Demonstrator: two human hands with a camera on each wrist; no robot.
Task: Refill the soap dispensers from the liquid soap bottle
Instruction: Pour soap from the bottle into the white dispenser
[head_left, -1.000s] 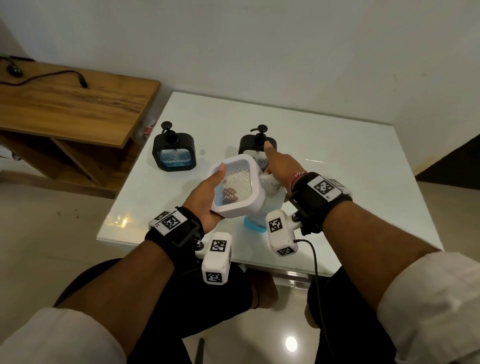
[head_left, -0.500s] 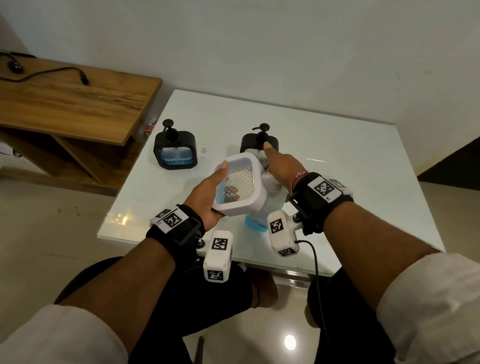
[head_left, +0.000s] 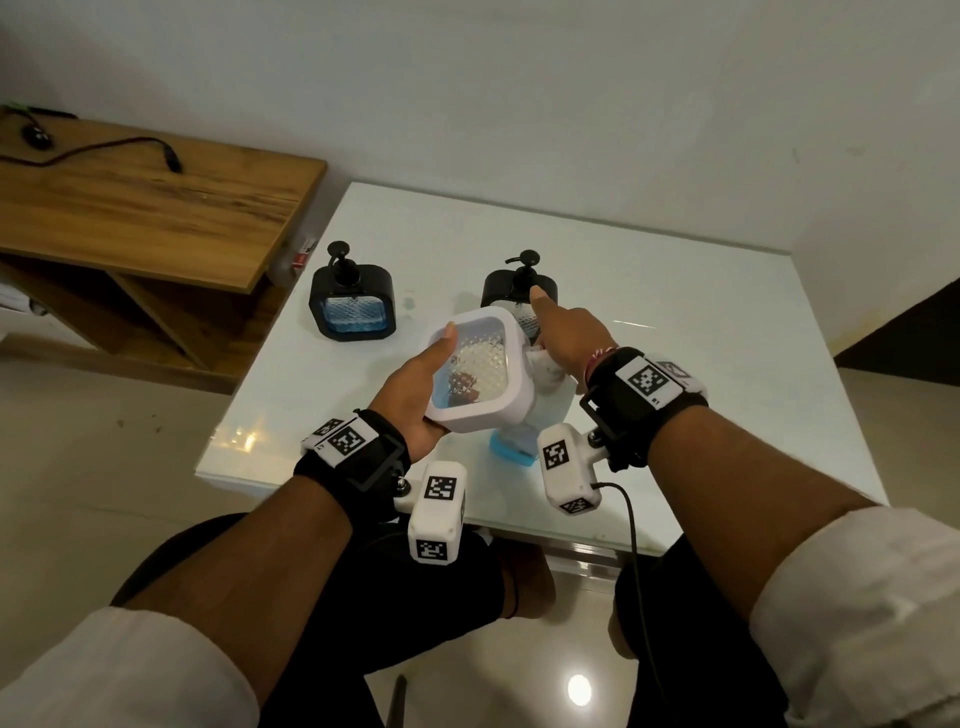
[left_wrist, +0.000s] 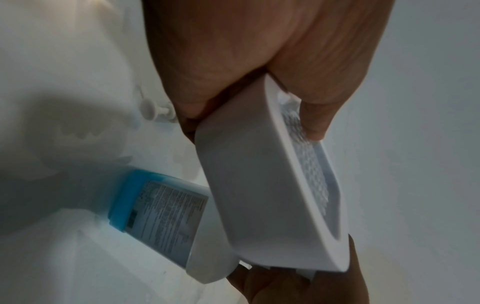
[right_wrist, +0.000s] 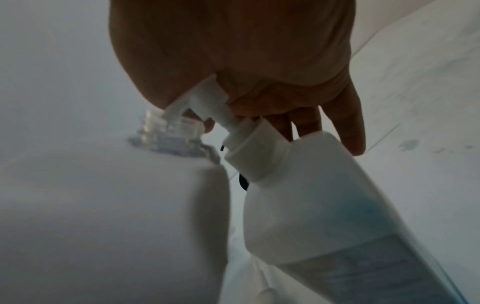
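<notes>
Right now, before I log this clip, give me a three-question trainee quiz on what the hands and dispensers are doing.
1. True or false: the left hand holds the white dispenser tilted toward the soap bottle.
2. What does the right hand rest on? A) the wooden shelf B) the bottle's pump head C) the floor
3. How many black dispensers stand on the table?
Key: 1 true; 2 B; 3 two.
</notes>
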